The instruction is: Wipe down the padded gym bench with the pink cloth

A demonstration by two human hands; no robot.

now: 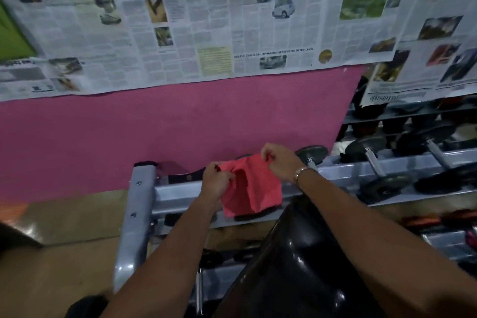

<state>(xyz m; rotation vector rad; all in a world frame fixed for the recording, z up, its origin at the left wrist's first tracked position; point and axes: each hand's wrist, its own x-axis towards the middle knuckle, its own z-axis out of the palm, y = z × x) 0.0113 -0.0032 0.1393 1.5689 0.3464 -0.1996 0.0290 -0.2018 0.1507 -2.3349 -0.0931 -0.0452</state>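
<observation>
Both hands, left hand (215,179) and right hand (280,162), pinch the cloth (251,188) corners; best spread it flat before pressing onto the bench (296,253).

pink cloth (251,186), glossy blk bench pad (296,266), magenta wall (154,131), grey rack (139,214)

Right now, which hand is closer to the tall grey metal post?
Left. The left hand sits right of the grey metal post; the right hand is farther, past the pink cloth.
</observation>
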